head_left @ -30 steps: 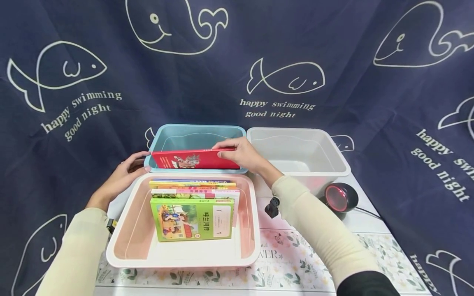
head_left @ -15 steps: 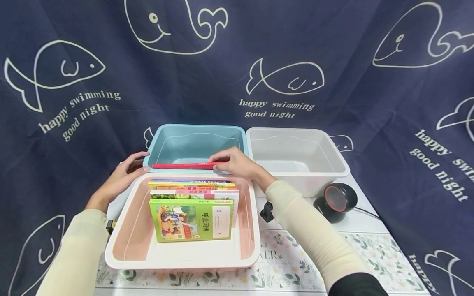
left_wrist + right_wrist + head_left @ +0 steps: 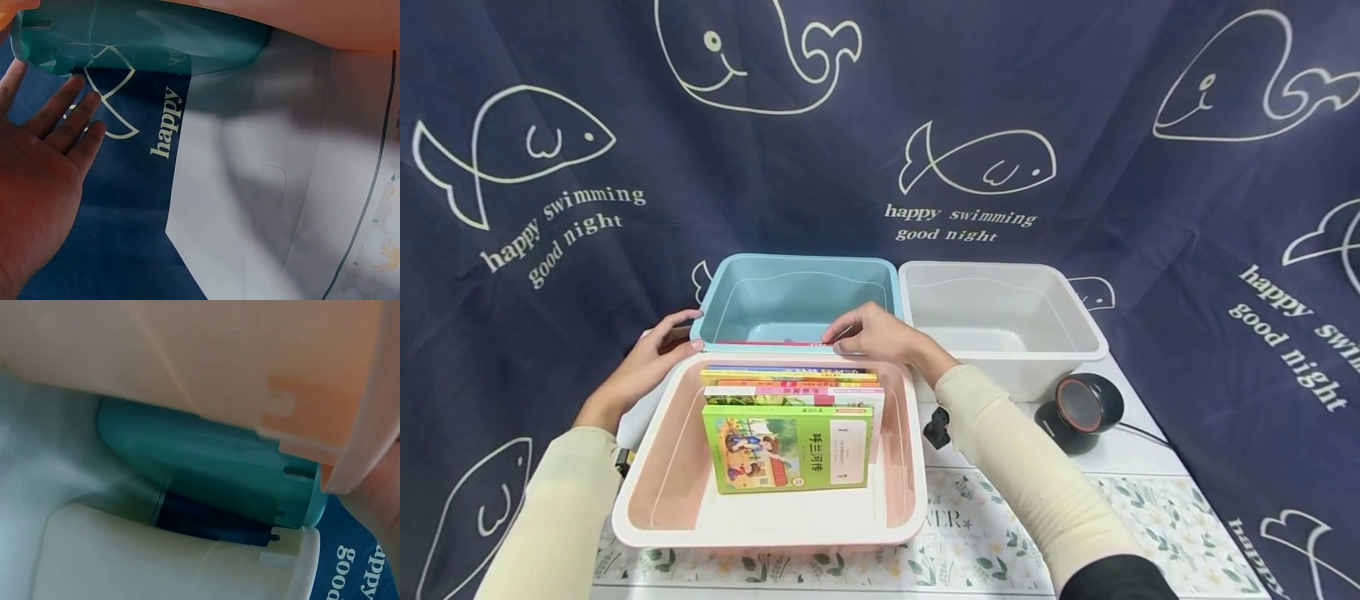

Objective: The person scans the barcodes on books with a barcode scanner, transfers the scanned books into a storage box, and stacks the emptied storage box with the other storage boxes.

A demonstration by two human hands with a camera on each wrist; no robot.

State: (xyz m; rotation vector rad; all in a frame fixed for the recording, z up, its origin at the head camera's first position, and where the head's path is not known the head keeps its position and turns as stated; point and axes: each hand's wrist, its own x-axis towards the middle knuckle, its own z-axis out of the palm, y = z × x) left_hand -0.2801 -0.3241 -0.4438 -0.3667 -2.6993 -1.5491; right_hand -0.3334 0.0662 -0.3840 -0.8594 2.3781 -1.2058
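Note:
My right hand (image 3: pixel 877 335) is down at the front of the blue bin (image 3: pixel 805 261), its thumb and fingers pinching the top edge of a thin red book (image 3: pixel 767 342). Only a narrow red strip of that book shows; the bin's front wall and rim hide the rest. At the bin's front left corner, my left hand (image 3: pixel 653 357) touches the rim. Its fingers look nearly straight in the left wrist view, spread against the bin's outer side (image 3: pixel 156 44). A pink bin (image 3: pixel 651 500) in front holds several upright books, a green one (image 3: pixel 790 450) foremost.
A white bin (image 3: pixel 1075 312) stands right of the blue one, nearly touching it. Near its front right corner sits a round black device (image 3: pixel 1078 408) with a cable. A dark blue fish-print curtain (image 3: pixel 820 183) hangs behind the table.
My right hand has lowered the red book into the blue bin along its front wall, so its cover has dropped out of sight. My left hand has stayed at the corner.

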